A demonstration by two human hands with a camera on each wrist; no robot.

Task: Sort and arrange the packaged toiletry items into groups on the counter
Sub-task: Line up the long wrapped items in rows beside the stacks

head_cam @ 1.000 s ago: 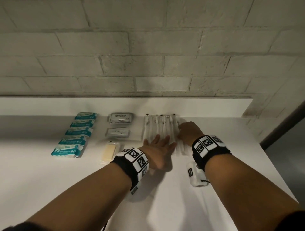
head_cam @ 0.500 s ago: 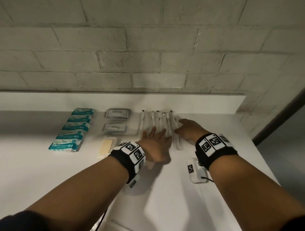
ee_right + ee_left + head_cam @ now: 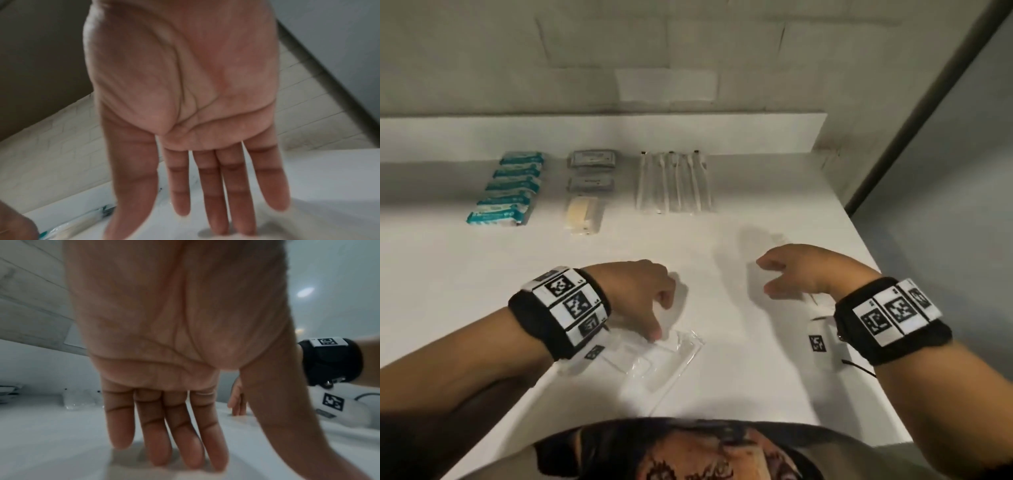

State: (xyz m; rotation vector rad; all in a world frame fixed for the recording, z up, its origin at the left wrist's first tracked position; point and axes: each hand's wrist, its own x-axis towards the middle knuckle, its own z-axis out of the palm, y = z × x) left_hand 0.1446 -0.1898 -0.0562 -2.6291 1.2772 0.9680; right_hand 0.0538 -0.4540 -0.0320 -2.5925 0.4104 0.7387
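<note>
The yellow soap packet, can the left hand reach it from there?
Probably yes. The left hand is open over bare counter, and nothing lies between it and the yellow soap packet.

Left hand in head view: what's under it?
A clear plastic packet lies flat on the counter beneath the left hand; fingers touch its near edge. The wrist covers its left end; contents unreadable.

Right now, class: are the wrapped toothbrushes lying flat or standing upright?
Lying flat: the wrapped toothbrushes lie side by side on the counter.
</note>
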